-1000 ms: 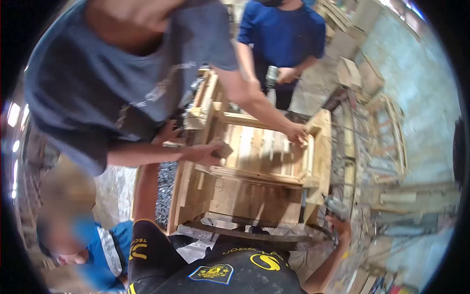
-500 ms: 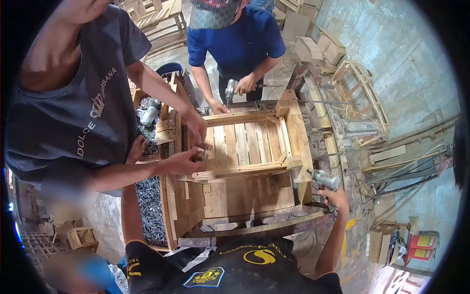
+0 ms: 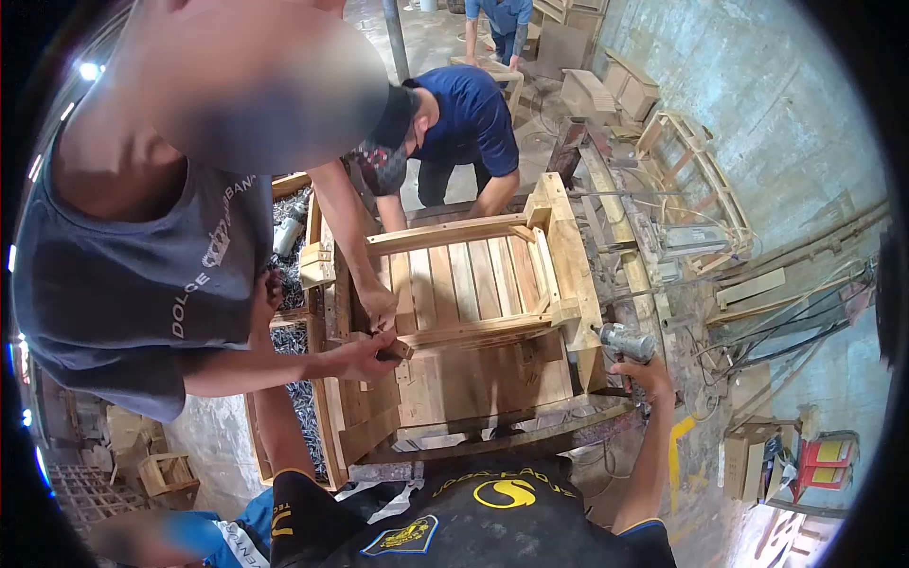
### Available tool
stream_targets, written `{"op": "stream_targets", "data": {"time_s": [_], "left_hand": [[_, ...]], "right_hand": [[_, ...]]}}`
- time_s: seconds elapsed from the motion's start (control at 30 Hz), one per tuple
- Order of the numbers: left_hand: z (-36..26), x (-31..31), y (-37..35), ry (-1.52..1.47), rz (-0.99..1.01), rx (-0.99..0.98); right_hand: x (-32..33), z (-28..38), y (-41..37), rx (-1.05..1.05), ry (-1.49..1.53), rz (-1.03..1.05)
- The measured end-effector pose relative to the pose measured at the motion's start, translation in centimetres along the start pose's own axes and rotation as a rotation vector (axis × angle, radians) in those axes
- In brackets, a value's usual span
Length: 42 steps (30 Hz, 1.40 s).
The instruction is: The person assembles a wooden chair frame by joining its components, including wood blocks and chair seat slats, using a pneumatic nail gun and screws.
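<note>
My right hand (image 3: pixel 649 377) grips a metal power tool (image 3: pixel 628 343) at the right end of a wooden frame (image 3: pixel 565 251). The tool's tip is near the frame's corner post. My left hand (image 3: pixel 269 290) is on the left, fingers curled, by a tray of screws or nails (image 3: pixel 301 396) and close to a co-worker's dark shirt; its contents are too small to tell. Slats (image 3: pixel 459 279) run across the frame. The co-worker's two hands (image 3: pixel 365 358) hold a small wood block (image 3: pixel 399 349) at the frame's left end.
A second co-worker in blue (image 3: pixel 464 118) bends over the frame's far side. Another power tool (image 3: pixel 287 235) lies in the upper tray. Hoses and a curved rail stand right of the frame. A further person (image 3: pixel 499 19) is at the back, near wooden pieces.
The dark-shirted co-worker's head has come into view, and that person's hands have shifted. The blue-shirted co-worker has bent down, hiding their tool. My hands have hardly moved.
</note>
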<state>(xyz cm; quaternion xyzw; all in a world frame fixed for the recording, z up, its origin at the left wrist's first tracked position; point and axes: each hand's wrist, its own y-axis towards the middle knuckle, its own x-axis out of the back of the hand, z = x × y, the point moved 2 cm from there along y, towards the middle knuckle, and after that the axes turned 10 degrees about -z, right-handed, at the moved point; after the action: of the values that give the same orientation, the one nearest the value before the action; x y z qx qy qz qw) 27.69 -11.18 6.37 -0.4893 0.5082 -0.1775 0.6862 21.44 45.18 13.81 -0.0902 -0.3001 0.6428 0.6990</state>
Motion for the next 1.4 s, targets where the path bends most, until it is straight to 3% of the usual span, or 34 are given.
{"op": "stream_targets", "data": {"time_s": [0.13, 0.23, 0.33, 0.43, 0.5, 0.53, 0.57, 0.6, 0.7, 0.73, 0.83, 0.9, 0.93, 1.03, 1.07, 1.3, 1.33, 1.4], "left_hand": [[-0.5, -1.7, -2.2, 0.998, -0.067, -0.566], [-3.1, 0.7, -5.4, 1.224, -0.157, -0.79], [-7.6, 6.3, -8.4, 0.693, -0.235, -0.893], [-10.8, 12.3, -10.2, 0.086, -0.147, -1.042], [-11.7, 14.9, -10.7, -0.165, -0.037, -1.131], [-12.1, 16.1, -10.5, -0.222, 0.039, -1.152], [-10.5, 13.6, -11.5, -0.255, -0.164, -1.221], [-10.2, 14.3, -11.1, -0.26, -0.24, -1.291], [-7.7, 14.4, -11.0, -0.082, 0.091, -1.348], [-6.3, 14.7, -10.8, -0.21, 0.074, -1.575], [-1.7, 12.6, -9.3, -0.476, -0.296, -1.543], [3.0, 8.9, -11.0, -0.398, -0.316, -1.384], [5.2, 6.7, -11.5, -0.429, -0.21, -1.356], [10.7, 2.1, -11.4, -0.513, -0.141, -1.341], [12.1, 0.5, -11.6, -0.539, -0.248, -1.337], [12.0, 2.2, -10.2, -0.494, -0.264, -1.309], [11.7, 1.8, -10.5, -0.547, -0.478, -1.269], [11.3, 0.3, -11.5, -0.542, -0.432, -1.268]], "right_hand": [[-0.4, -0.7, 0.1, -0.069, 0.04, -0.038], [-0.8, -0.8, 0.1, -0.065, 0.087, -0.063], [-0.1, -5.2, 2.6, 0.06, 0.071, -0.185], [-1.0, -2.3, 0.3, -0.09, 0.216, -0.024], [-1.4, -0.6, -1.1, -0.065, 0.25, 0.034], [-1.6, -1.5, -0.5, 0.023, 0.241, -0.003], [-1.6, -2.0, 0.2, 0.11, 0.236, -0.047], [-1.9, -1.4, 0.1, 0.07, 0.191, -0.027], [-1.5, -0.1, -1.1, -0.014, 0.104, -0.013], [-1.4, -0.6, -0.7, -0.018, 0.109, -0.009], [-1.2, -0.9, -0.4, -0.012, 0.099, -0.027], [-1.2, -0.8, -0.5, -0.01, 0.084, -0.025], [-1.2, -0.7, -0.5, -0.014, 0.077, -0.015], [-1.0, -0.6, -0.4, 0.017, 0.036, 0.039], [-0.7, -0.6, -0.3, 0.037, 0.02, 0.059], [-0.5, -1.2, 0.4, 0.055, 0.074, 0.086], [-0.3, -1.5, 0.9, 0.051, 0.057, 0.074], [-0.1, -2.2, 1.9, 0.038, 0.034, 0.043]]}}
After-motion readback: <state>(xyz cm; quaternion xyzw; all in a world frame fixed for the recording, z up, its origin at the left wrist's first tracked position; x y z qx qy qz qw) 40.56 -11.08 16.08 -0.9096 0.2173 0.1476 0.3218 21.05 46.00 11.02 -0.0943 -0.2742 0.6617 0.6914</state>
